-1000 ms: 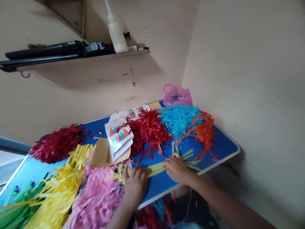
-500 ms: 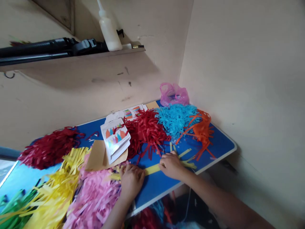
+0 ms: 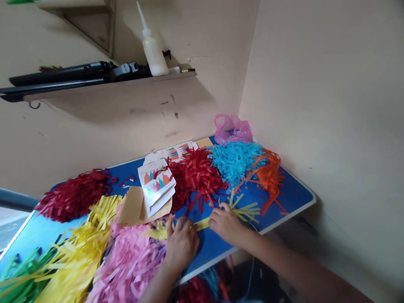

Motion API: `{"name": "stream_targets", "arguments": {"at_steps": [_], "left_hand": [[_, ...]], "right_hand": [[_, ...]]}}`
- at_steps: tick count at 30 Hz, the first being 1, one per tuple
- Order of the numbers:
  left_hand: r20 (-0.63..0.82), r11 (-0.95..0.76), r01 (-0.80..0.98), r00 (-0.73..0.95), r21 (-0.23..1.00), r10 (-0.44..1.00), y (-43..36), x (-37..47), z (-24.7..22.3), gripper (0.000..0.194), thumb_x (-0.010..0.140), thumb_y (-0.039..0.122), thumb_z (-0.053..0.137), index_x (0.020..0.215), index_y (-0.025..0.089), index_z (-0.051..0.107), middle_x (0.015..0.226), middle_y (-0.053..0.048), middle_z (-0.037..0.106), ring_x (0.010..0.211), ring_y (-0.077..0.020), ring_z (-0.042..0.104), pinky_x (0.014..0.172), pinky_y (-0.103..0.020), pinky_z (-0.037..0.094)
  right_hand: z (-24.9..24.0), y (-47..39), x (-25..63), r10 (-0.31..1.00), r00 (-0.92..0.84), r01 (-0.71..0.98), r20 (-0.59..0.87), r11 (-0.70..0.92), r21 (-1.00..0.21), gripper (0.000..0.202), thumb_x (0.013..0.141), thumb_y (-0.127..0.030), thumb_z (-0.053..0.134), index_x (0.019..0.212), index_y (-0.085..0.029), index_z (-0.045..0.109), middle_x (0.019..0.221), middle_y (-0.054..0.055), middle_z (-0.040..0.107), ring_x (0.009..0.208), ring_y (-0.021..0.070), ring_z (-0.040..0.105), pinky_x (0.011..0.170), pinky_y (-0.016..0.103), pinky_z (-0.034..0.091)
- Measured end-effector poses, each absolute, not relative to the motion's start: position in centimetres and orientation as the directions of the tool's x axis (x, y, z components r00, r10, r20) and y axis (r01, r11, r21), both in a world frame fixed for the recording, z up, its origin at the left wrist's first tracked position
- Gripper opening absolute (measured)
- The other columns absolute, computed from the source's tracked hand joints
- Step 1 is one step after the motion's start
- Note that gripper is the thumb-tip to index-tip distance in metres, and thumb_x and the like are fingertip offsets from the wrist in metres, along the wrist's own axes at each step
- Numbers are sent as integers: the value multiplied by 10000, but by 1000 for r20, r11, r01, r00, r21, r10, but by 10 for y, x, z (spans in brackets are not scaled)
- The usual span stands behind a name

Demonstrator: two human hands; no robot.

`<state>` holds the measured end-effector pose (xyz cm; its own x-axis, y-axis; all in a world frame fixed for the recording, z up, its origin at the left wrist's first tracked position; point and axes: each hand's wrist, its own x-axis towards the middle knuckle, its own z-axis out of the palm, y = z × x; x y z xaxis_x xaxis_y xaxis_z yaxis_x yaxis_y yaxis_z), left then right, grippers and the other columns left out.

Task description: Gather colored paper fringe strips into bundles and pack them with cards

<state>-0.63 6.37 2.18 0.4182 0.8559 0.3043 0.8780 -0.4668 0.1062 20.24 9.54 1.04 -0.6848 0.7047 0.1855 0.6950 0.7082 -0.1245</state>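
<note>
Item in hand: one long, flat strip of yellow fringed paper [image 3: 202,223], lying across the near edge of the blue tabletop [image 3: 293,194], its cut ends fanning out to the right. My left hand [image 3: 181,244] lies palm down on its left part, fingers spread flat, pinning rather than gripping. My right hand [image 3: 224,223] rests on the strip further along, fingers curled down onto the paper; whether they pinch it or merely press, I cannot tell. Handling, as I judge it: very light, limp, easily torn at the fringe cuts, likely to slide on the smooth top; best held on the uncut band, not by the loose ends. Adjacent stock: pink shredded-paper heap [image 3: 132,265] under my left wrist; yellow paper heap [image 3: 78,256]; green strips [image 3: 19,277]; dark red heap [image 3: 72,195]; bright red heap [image 3: 195,176]; light blue heap [image 3: 235,160]; orange strips [image 3: 268,176]. Also present: stack of white printed cards [image 3: 157,185] on a brown envelope [image 3: 135,207]; pink plastic bag [image 3: 232,128]; white squeeze bottle [image 3: 153,46] on the wall shelf [image 3: 104,86].
</note>
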Motion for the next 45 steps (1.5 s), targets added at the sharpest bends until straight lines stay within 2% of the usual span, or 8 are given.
{"name": "stream_targets", "arguments": {"at_steps": [3,11,18,29,34,38,41,45], "left_hand": [[293,-466,877,418,118,860,64,-3,22,171,862,212,556,930,226,712,958,-51,737,1048,-306,603,1083,-578,211],[326,-468,866,397,179,858,63,-14,13,239,915,164,531,907,293,732,885,8,756,989,-261,636,1059,-553,214],[343,-439,824,321,358,883,63,-44,-9,262,913,428,561,793,290,749,826,5,758,856,-235,645,919,-453,333],[217,-318,902,261,293,941,70,-24,13,226,851,345,636,657,241,690,713,-4,704,821,-250,610,866,-462,340],[235,-354,905,301,236,924,67,-18,18,105,854,230,635,806,266,721,830,-10,712,916,-260,598,942,-492,316],[289,-494,860,445,125,848,64,-13,16,259,864,142,607,962,353,722,910,9,720,983,-272,589,996,-533,271],[312,-526,843,472,115,824,65,-10,13,221,835,127,618,945,289,720,911,-9,719,1001,-277,587,1034,-544,248],[337,-506,844,430,179,837,69,-6,10,129,856,188,612,903,255,711,914,-18,727,1007,-271,596,1038,-545,248]], "right_hand": [[11,102,201,709,-684,704,173,703,-99,194,923,-93,507,829,-176,655,803,37,656,855,193,531,940,416,293],[11,98,197,710,-672,686,212,704,-184,160,935,-195,541,853,-185,678,837,47,675,885,216,512,885,416,290],[-3,112,233,813,-563,741,148,576,-345,205,926,-337,614,792,-235,730,884,22,714,902,189,534,849,375,267],[9,123,216,889,-457,805,26,426,-413,150,795,-243,684,652,-200,664,792,11,695,855,203,550,813,358,283],[21,123,213,880,-473,806,51,455,-379,51,781,-247,710,781,-206,681,905,27,699,932,228,541,862,398,276],[27,118,214,719,-679,677,148,692,-253,65,866,-258,654,817,-228,685,1018,14,687,1123,241,460,962,444,213],[23,120,214,595,-782,582,188,804,-123,180,942,-213,546,823,-203,681,912,27,691,1047,219,477,932,428,247],[21,122,208,624,-757,615,196,781,-109,187,934,-228,551,797,-186,671,887,44,681,972,217,492,877,409,282]]}}
